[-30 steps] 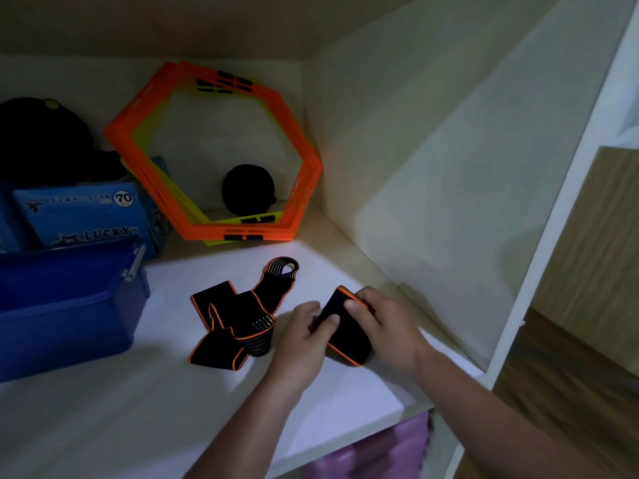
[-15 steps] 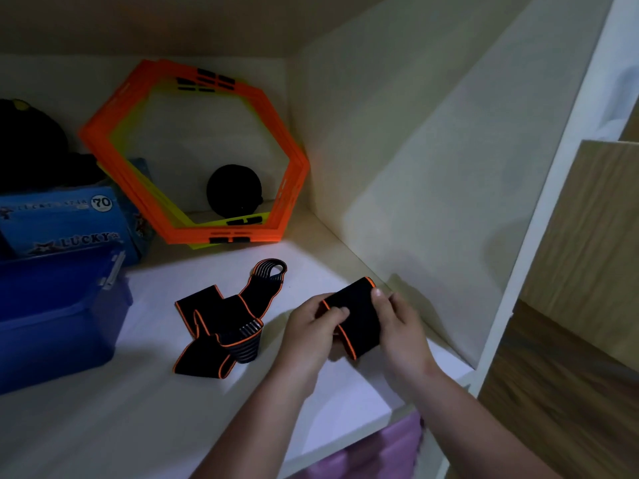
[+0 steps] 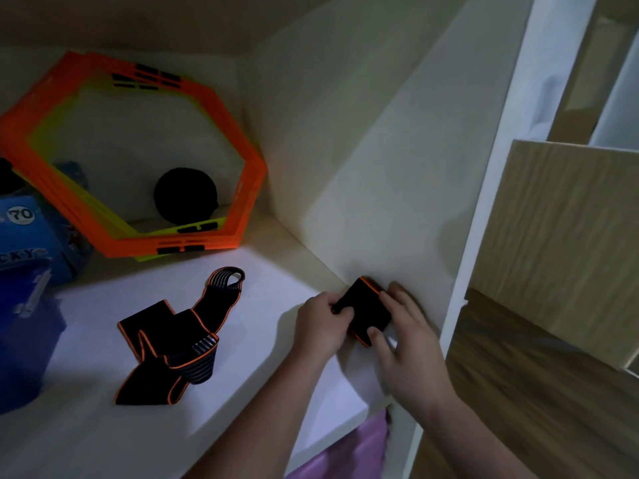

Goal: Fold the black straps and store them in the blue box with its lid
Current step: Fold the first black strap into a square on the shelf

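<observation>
A black strap with orange edging, folded into a small square (image 3: pixel 366 311), is pinched between both hands close to the shelf's right wall. My left hand (image 3: pixel 323 326) grips its left edge and my right hand (image 3: pixel 408 340) holds its right side and front corner. A second black strap (image 3: pixel 173 340) lies loose and crumpled on the white shelf (image 3: pixel 276 295) to the left, its looped end pointing to the back. The blue box (image 3: pixel 24 344) stands at the left edge, open, with no lid on it.
Orange and yellow hexagon frames (image 3: pixel 249 188) lean on the back wall with a black round pouch (image 3: pixel 185 195) behind them. A blue printed carton (image 3: pixel 27 236) sits behind the box. A purple bin (image 3: pixel 359 447) is on the shelf below. A wooden panel (image 3: pixel 560 243) stands at right.
Both hands and the folded strap have shifted right, toward the side wall, and the fold looks tighter and smaller. The view has swung right, so the blue box sits further left.
</observation>
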Motion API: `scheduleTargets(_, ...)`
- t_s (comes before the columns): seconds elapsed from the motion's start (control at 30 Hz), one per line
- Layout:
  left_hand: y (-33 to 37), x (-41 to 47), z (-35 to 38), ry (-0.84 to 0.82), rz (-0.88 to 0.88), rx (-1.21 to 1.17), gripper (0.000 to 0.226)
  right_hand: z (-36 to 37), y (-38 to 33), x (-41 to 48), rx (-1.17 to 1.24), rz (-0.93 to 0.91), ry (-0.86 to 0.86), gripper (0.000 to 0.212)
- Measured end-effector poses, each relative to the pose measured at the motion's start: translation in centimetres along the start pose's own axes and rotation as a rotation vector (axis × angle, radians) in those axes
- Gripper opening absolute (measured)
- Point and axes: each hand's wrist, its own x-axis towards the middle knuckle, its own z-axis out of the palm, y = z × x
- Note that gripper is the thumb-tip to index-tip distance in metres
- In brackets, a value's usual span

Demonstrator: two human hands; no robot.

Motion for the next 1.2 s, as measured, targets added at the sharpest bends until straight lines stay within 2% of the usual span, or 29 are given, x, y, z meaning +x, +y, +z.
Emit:
scheduleTargets(0.17,0.4,-0.6,0.3,0.051,0.147,0.304,0.039,0.0,0.8,-0.8,-0.076,-0.013,-0.007,0.065)
scheduleTargets(0.27,0.0,-0.5,0.4,0.0,0.137,0.258,0.042,0.2,1.0,-0.8,-0.088,-0.007,-0.025,0.066)
scheduleTargets(0.37,-0.2,-0.8,0.3,-0.052,0.118,0.215,0.035,0.3,1.0,-0.8,-0.083,-0.012,-0.018,0.067)
scheduleTargets(0.5,-0.3,-1.5,0.2,-0.125,0.071,0.189,0.075,0.1,0.8,-0.5,-0.062,-0.009,0.003,0.068)
scheduleTargets(0.53,-0.3,-1.6,0.2,-0.124,0.068,0.19,0.079,0.0,0.7,-0.5,-0.059,-0.009,0.007,0.069)
scheduleTargets(0.77,0.0,-2.2,0.2,-0.101,0.095,0.2,0.062,-0.1,0.7,-0.3,-0.067,-0.009,-0.001,0.07)
scheduleTargets(0.97,0.3,-2.3,-0.4,-0.091,0.118,0.2,0.08,-0.2,0.3,0.0,-0.07,-0.03,0.005,0.067)
scheduleTargets(1.2,0.8,-2.9,-6.2,0.085,0.232,0.257,0.069,1.8,-3.3,1.8,-0.004,-0.147,-0.011,0.06)
